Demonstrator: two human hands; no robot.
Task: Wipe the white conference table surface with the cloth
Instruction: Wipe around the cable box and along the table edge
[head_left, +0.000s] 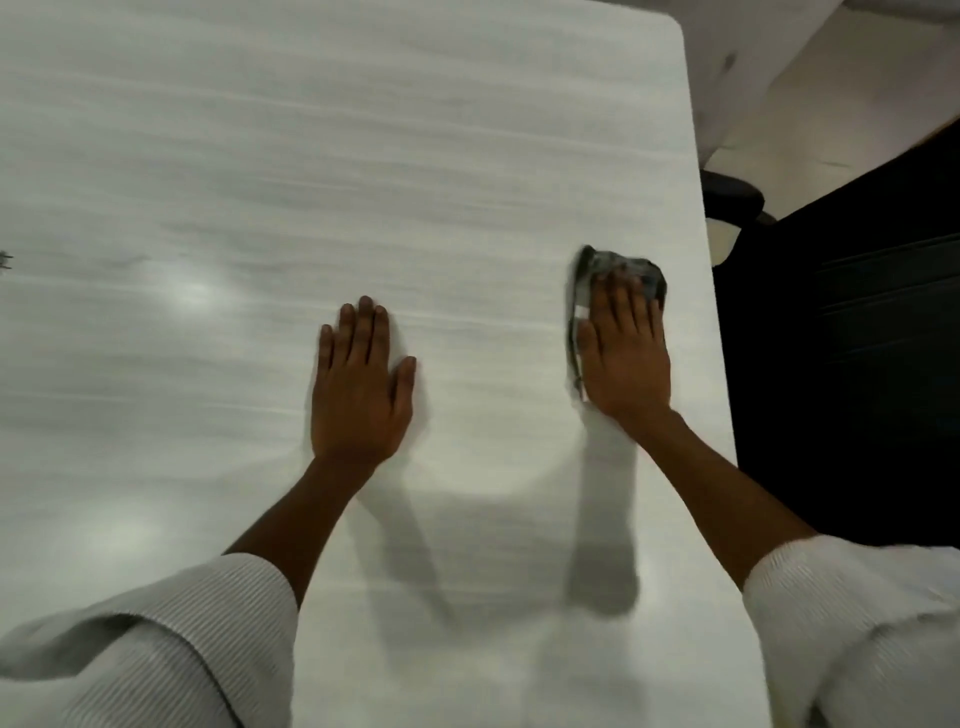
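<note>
Pressing my flat right hand (626, 348) on the soft, light cloth (621, 270), fingers together, near the table (363, 156)'s right edge; left hand (358, 387) flat, fingers together.

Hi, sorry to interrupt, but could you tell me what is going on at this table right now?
A person is wiping the white conference table with a cloth. The right hand lies flat on the dark cloth, pressing it to the surface close to the table's right edge. The left hand rests open and flat on the bare tabletop, holding nothing, apparently for support. A dark office chair stands just off that right edge.
</note>
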